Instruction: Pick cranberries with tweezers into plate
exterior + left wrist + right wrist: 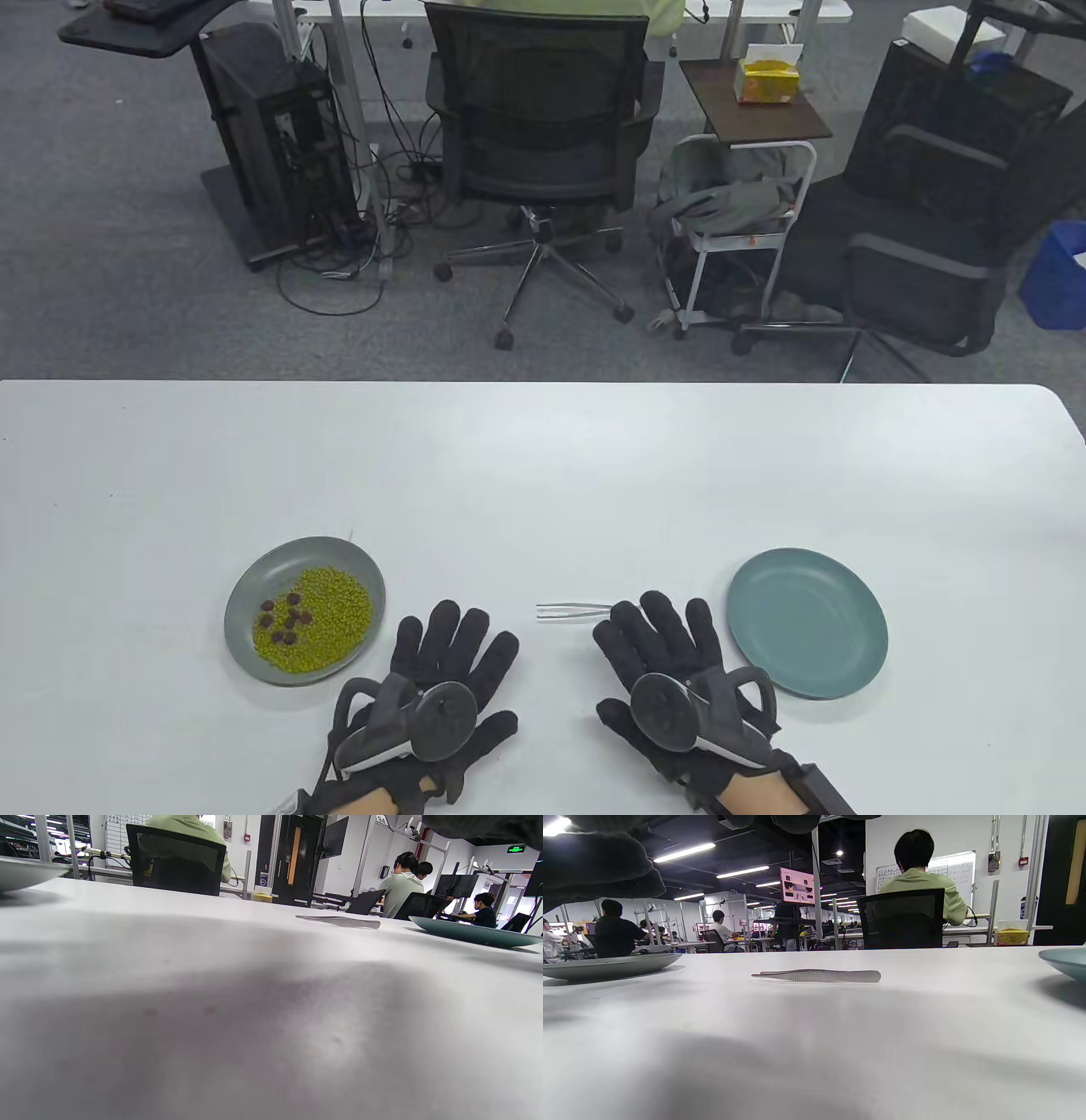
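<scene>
A grey plate [246, 594] at the left holds green beans [327, 615] with several dark red cranberries [288, 615] among them. An empty teal plate [806, 622] lies at the right. Steel tweezers [573, 610] lie on the table between the hands, tips pointing left; they also show in the right wrist view [818, 975] and the left wrist view [339, 921]. My left hand [450, 671] rests flat on the table, fingers spread, holding nothing. My right hand [670, 654] rests flat just behind the tweezers' handle end, fingers spread, holding nothing.
The white table [543, 475] stretches beyond the plates to its far edge. Beyond it stand an office chair [543, 144], a computer tower [280, 144] and a small side table [755, 102] on the floor.
</scene>
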A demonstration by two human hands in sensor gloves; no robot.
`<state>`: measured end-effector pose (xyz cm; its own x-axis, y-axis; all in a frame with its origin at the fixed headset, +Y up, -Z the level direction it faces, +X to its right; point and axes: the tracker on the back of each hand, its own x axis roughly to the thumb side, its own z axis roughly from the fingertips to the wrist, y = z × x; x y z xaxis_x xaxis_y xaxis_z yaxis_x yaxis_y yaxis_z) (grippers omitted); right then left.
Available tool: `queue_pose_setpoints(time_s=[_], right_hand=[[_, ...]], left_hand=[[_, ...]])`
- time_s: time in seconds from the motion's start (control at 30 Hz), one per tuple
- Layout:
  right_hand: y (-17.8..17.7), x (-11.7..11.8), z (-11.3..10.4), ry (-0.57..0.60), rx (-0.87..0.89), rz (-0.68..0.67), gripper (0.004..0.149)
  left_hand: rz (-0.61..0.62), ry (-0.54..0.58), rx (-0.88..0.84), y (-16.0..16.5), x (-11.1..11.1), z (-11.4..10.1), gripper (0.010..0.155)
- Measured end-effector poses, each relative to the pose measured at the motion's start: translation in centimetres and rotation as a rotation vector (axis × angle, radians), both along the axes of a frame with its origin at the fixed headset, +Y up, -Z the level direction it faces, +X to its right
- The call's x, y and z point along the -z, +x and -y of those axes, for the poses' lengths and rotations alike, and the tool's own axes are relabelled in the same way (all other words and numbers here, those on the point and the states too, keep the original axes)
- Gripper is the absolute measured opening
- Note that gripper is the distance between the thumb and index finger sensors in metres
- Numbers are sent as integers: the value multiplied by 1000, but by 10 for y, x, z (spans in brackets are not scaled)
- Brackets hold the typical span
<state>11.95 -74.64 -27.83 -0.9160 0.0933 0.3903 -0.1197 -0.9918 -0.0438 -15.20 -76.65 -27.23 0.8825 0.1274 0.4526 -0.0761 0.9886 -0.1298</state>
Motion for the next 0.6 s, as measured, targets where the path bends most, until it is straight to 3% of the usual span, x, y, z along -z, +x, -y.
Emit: queue_pose_setpoints(time_s=[0.6], right_hand=[[1,1,4,-31,-3,-6,78]], left_hand=[[15,-37,8,5,-1,5,82]])
